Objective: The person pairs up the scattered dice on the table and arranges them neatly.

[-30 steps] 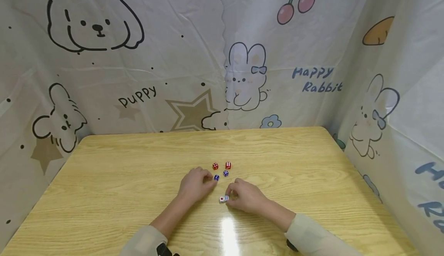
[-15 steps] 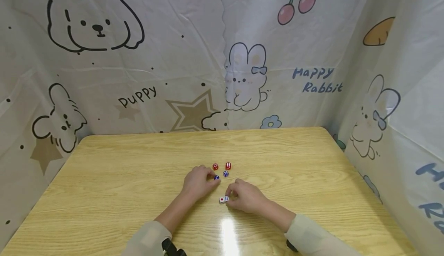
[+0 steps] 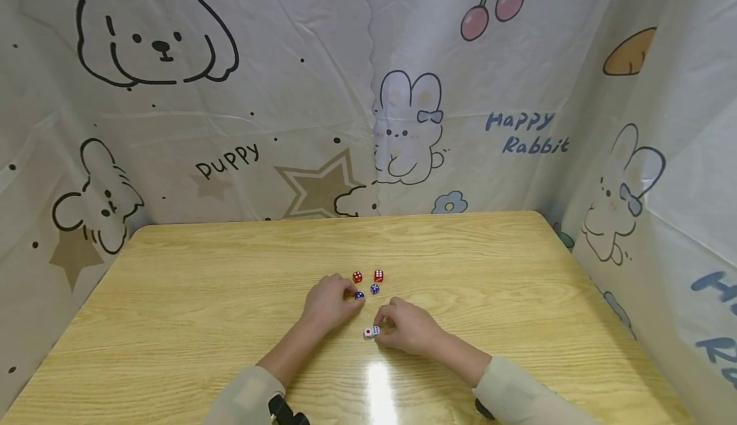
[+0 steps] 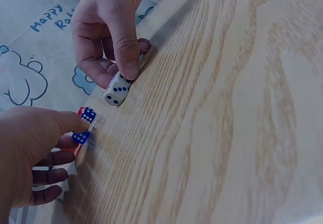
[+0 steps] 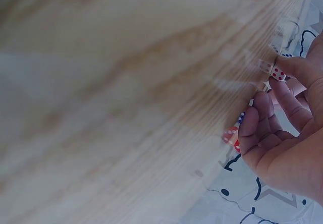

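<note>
Here's the blue, white-dotted cubic die point(image 3: 359, 296), pinched finger-to-thumb by the left hand point(image 3: 331, 302), a second blue die point(image 3: 375, 289) just beside it, two red dice point(image 3: 379, 276) toward the desk's point(image 3: 201, 297) far edge. Closer to the near edge, the right hand point(image 3: 405, 326) pinches a white, blue-dotted die point(image 3: 376, 330) against a white, red-spotted die point(image 3: 368, 333). Pairing by colour, it seems; next calls for easing blue against blue.

From the head we look forward and down over the table point(image 3: 230, 271); from each wrist, closer, we look low along it, sharing the white dice point(image 4: 116, 91), left of centre and upper right respectively.
</note>
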The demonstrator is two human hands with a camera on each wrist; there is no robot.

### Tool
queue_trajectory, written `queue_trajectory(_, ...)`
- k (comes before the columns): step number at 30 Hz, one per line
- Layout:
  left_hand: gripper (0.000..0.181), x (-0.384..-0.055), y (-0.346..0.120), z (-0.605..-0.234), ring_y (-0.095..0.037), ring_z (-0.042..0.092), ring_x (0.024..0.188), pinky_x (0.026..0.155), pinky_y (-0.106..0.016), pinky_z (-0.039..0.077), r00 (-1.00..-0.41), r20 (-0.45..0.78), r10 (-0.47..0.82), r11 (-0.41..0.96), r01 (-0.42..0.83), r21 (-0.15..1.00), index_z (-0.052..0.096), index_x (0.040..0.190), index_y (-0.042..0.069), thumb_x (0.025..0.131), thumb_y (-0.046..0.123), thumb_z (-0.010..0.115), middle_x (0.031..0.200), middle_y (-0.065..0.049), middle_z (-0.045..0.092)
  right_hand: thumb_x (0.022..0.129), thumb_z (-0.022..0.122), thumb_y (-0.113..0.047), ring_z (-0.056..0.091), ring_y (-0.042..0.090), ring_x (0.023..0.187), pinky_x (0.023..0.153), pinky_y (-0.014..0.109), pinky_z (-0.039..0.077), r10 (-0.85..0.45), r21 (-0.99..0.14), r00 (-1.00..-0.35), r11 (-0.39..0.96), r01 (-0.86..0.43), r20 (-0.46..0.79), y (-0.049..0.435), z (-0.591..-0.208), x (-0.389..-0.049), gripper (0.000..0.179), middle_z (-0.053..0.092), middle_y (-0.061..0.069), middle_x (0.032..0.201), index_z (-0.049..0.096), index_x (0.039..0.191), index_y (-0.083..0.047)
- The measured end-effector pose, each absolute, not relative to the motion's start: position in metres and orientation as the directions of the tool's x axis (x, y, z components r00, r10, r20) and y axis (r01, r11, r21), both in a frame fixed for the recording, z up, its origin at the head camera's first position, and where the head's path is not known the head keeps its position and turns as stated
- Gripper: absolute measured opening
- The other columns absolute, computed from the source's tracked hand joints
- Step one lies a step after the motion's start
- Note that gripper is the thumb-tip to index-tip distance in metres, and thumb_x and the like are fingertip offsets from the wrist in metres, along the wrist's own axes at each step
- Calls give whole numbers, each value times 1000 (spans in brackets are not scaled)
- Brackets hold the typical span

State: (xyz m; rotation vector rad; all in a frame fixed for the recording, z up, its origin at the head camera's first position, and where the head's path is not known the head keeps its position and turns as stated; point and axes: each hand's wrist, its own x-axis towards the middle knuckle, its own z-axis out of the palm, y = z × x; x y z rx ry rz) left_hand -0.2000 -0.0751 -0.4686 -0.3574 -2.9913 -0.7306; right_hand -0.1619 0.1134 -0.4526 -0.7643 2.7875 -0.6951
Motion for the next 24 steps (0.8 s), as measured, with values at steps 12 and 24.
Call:
queue_trajectory(12,19,-198,-78,-469,-15,54,79,67,-31,45,-960,113,254,852,278,443,72,84,16,78,33,70,82,2,61,77,74,-24,43,6,68,58,20,37,-517,-476,-855,761,-440,-37,113,-453,-162,18,50,-3,79,66,90,-15)
queue_trajectory(24,21,-194,-81,-465,-14,53,82,68,-31,45,-956,96,278,850,291,438,71,87,17,78,36,70,84,3,61,77,73,-24,43,6,68,58,21,37,-514,-472,-857,765,-439,-37,113,-452,-162,18,50,-3,79,66,91,-15)
